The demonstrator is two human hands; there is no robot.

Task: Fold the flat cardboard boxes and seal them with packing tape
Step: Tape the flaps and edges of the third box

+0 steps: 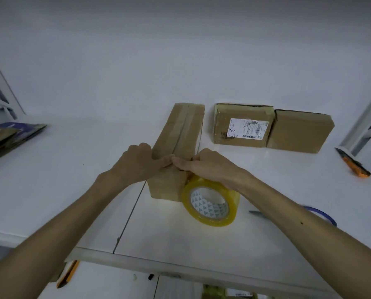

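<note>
Far left: flat cardboard (11, 137) stacked on the white table (93, 93). Grips the near end of the long box (178, 134) mid-table with the left hand (137, 162), fingers over its side, thumb on the taped seam. Meets that thumb with the right hand (208, 165), fingers curled – cannot tell on what. Yellow tape roll (210, 201) on edge just beneath, touching the box. Further right, labelled box (242, 126) and plain box (299, 130) touching; blue-handled scissors (318, 214) nearer – orange knife (353, 164) far right.

Orange utility knife (353, 162) lay on white table (72, 169) near right edge. Blue-handled scissors (325, 213) lay closer, partly hidden. Grey metal frame (361, 119) stood behind knife.
</note>
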